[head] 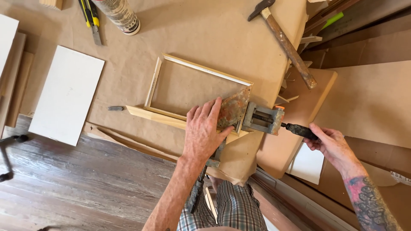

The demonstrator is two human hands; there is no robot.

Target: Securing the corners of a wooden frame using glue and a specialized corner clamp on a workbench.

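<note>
A light wooden frame [156, 81] lies on brown paper on the table [197, 38]. A rusty metal corner clamp [234, 107] grips the frame's near right corner. My left hand [205, 130] rests flat on the clamp and the frame's near rail. The clamp's grey screw block [262, 119] juts to the right, ending in a dark screw handle [299, 129]. My right hand [332, 145] pinches that handle's end. A second screw handle [196, 192] hangs down below the table edge.
A hammer [287, 42] lies at the back right. A tube [120, 15] and a yellow utility knife [92, 19] sit at the back left. A white panel [66, 94] lies left of the frame. Cardboard sheets [368, 94] are stacked at the right. Wood floor [77, 184] lies below.
</note>
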